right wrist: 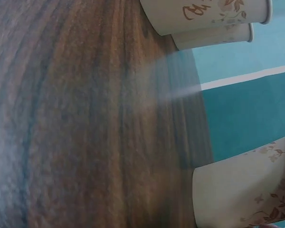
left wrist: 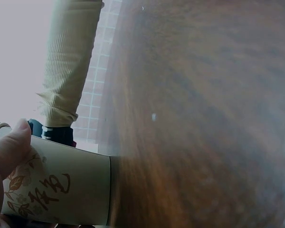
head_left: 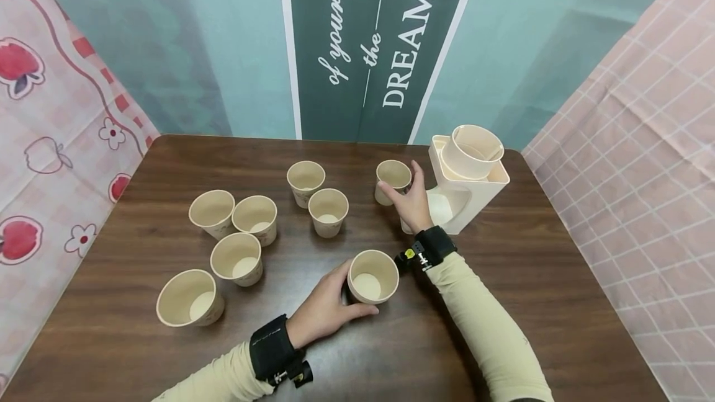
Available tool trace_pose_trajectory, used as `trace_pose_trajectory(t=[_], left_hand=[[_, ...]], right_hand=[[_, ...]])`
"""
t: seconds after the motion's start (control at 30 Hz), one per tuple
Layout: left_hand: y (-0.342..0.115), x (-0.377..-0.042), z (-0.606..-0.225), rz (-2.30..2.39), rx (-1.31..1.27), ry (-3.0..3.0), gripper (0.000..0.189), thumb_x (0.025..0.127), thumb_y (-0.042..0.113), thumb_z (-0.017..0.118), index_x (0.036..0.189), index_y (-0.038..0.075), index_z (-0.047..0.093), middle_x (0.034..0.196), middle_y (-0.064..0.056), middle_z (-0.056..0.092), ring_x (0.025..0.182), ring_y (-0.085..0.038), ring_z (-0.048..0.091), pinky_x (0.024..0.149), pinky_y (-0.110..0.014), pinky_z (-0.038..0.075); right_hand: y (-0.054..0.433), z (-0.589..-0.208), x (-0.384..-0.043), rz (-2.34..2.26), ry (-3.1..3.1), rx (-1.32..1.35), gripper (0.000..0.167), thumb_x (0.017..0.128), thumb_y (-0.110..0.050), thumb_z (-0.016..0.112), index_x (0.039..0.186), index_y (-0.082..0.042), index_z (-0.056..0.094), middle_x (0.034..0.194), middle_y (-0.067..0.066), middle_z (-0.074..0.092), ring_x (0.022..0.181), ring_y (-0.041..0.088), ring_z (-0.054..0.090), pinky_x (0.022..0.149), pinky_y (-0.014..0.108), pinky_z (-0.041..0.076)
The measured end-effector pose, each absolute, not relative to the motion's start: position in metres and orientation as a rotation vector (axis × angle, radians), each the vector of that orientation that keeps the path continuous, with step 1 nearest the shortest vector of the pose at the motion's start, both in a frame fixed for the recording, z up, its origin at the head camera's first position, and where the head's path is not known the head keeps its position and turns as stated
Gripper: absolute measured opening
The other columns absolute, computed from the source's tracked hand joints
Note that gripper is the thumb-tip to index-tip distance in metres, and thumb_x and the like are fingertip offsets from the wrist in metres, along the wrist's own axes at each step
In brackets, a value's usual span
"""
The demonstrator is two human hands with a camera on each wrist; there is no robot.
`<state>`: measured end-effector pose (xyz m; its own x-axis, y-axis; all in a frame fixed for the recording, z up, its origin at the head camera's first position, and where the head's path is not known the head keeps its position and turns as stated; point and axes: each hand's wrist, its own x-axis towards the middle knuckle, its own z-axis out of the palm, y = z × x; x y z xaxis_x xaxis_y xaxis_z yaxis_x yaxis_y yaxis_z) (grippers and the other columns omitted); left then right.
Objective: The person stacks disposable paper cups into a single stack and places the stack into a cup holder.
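Note:
In the head view my left hand (head_left: 321, 308) grips a beige paper cup (head_left: 373, 279) near the table's front, thumb on its near side and fingers along its left. The left wrist view shows that cup's brown leaf print and lettering, its base at the table. My right hand (head_left: 412, 203) holds another paper cup (head_left: 393, 174) farther back, with thumb and fingers about its near and right sides. This cup's printed wall (right wrist: 247, 190) appears at the lower right of the right wrist view. Both held cups stand upright with their mouths up.
A cream cup dispenser (head_left: 475, 194) with a round top stands right of my right hand. Two paper cups (head_left: 328, 213) stand mid-table, and several more, including one at the front (head_left: 190, 299), stand at the left. A teal cloth (head_left: 234, 48) hangs behind the brown table (head_left: 424, 352).

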<state>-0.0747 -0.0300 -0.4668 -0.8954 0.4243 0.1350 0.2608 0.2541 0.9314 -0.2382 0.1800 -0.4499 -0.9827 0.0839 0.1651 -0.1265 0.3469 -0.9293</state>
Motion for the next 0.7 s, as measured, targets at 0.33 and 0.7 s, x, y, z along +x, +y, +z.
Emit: trace_pose_trajectory(t=[0.33,0.7], left_hand=[[-0.0296,-0.0755,-0.4652,1.712,0.653,2.375,0.078,0.074,0.019,0.093,0.142,0.014,0.053,0.133,0.002,0.062,0.126,-0.014,0.055,0.111,-0.04,0.042],[-0.0299,-0.0754,-0.4656,1.712,0.658,2.382,0.078,0.074,0.019,0.093,0.142,0.014,0.054,0.133,0.002,0.062,0.126,-0.013,0.055,0.111,-0.039,0.043]], right_hand=[[0.1787,-0.4553,-0.2406,1.697,-2.41,0.073,0.084,0.095,-0.016,0.073,0.158,-0.001,0.02,0.147,0.025,0.042,0.13,0.035,0.049,0.107,0.049,0.042],[0.18,-0.454,-0.2391,1.681,-2.44,0.106,0.08,0.094,-0.022,0.075,0.156,-0.003,0.027,0.147,0.023,0.044,0.132,0.034,0.048,0.108,0.051,0.042]])
